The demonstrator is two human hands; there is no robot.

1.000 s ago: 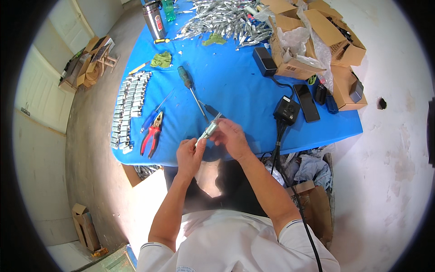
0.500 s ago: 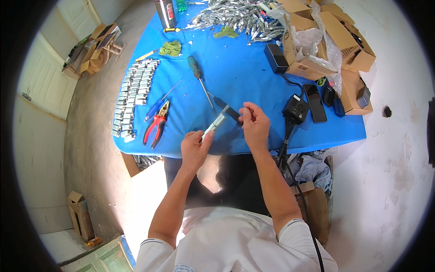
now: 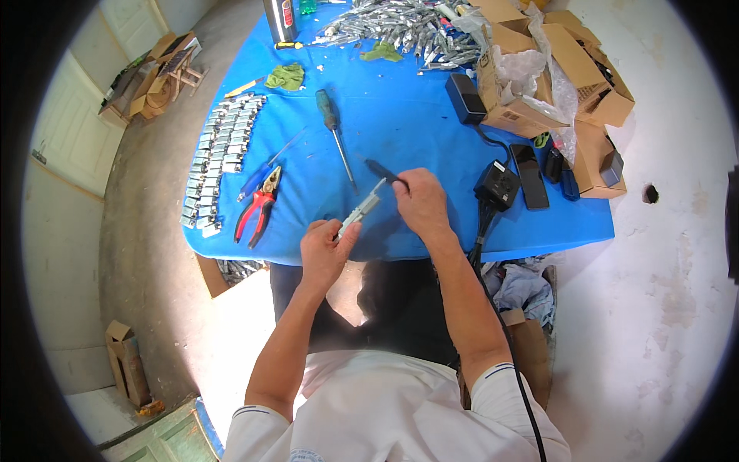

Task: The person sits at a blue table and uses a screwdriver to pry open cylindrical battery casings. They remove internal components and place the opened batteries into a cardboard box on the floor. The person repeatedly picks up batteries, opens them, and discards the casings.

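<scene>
Over the near edge of the counter my left hand has its grip closed on the lower end of a small metal part, stiff, light and probably slippery, while my right hand grips a dark tool at its top.

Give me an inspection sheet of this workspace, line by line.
Surface: blue table, crowded.
Job's things: slim metal piece in left hand; dark tool in right hand.
Clutter: screwdriver, red pliers, rows of metal parts, heap of metal parts, cardboard boxes.
Hands: both gripping.
Cables: black cable from adapter, over the table edge.
Surroundings: concrete floor, more boxes on the left.
</scene>
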